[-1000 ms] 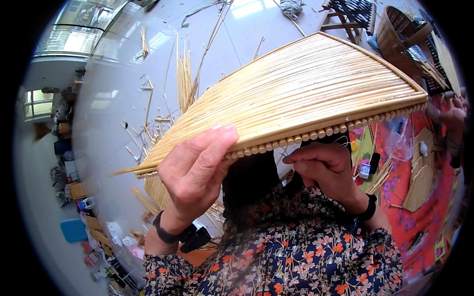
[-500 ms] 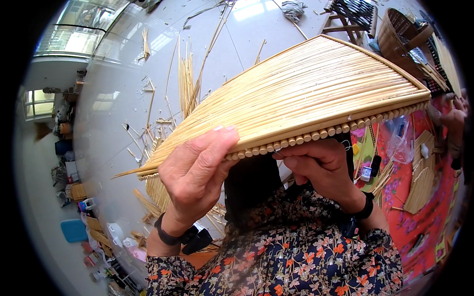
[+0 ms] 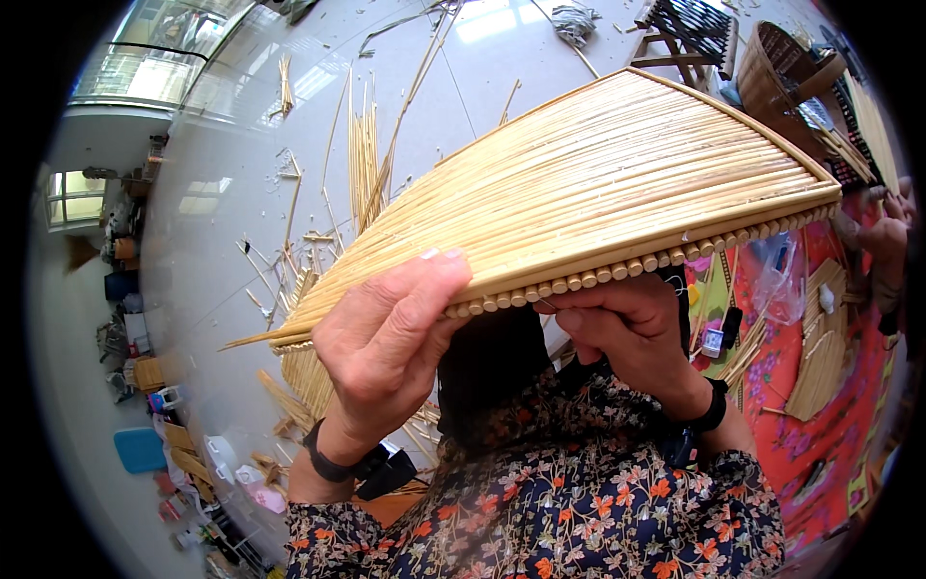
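Head view: two hands hold up a fan-shaped panel of pale straw-coloured bamboo sticks (image 3: 588, 203).

The left hand (image 3: 386, 347) curls over the panel's lower edge, fingers on top. The right hand (image 3: 627, 328) is closed underneath that edge, pinching it. The panel tilts above a grey floor (image 3: 231, 193) strewn with loose bamboo strips (image 3: 362, 164).

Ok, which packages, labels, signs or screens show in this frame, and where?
Clear plastic bag: right, on the red floral mat, crumpled, see-through.
Small blue-and-white box-like item: right of the right hand, squarish; too small to be sure it is packaging.
No signs or screens can be made out.
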Demonstrator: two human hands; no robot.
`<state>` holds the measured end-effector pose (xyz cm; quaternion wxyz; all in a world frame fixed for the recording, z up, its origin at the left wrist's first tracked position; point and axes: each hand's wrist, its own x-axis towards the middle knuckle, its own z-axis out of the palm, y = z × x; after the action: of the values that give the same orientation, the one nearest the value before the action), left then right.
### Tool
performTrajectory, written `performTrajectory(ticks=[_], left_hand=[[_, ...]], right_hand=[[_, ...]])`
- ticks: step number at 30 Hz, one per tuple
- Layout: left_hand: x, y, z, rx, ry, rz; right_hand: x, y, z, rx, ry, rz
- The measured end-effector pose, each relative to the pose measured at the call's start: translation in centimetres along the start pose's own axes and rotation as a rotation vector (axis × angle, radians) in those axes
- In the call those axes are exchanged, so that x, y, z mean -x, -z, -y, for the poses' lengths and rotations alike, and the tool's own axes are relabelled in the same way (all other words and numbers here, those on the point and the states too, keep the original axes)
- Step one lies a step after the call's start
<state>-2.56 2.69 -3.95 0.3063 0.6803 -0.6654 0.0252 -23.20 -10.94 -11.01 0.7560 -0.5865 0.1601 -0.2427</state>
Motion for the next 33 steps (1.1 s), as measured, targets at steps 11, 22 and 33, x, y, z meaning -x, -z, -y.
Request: performTrajectory(ticks=[11,22,33], left_hand=[[1.3,-1.0,-1.0,-0.027,-0.042,-0.011],[3.7,-1.6,-1.3,-0.083,-0.108,0.096],[4.2,-1.5,-1.4,-0.103,-0.116,0.14]], right_hand=[[1.8,0.6,-0.4,-0.126,-0.188,0.013],[5.2,1.1,-3.9,-0.229,-0.401,-0.078],[7.6,3.6,-5.8,0.27,-0.322,0.195]])
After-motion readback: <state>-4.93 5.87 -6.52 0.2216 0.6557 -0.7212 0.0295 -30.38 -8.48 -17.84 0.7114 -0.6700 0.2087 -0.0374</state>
